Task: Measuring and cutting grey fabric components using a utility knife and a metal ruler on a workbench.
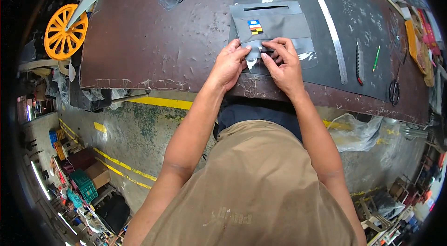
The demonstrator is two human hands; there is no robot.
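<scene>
We see the grey pouch (pixel 272 25) lying flat near the desk's (pixel 139 36) near edge, long axis along that edge, slot toward the far edge, its near rim pinched by our left hand (pixel 229 63) and right hand (pixel 284 65), fingers curled closed.

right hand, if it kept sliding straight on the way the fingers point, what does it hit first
The right hand points up and left over the grey pouch. It would probably meet the left hand fingertips first, then the pouch's colour patch; depth is hard to judge.
</scene>
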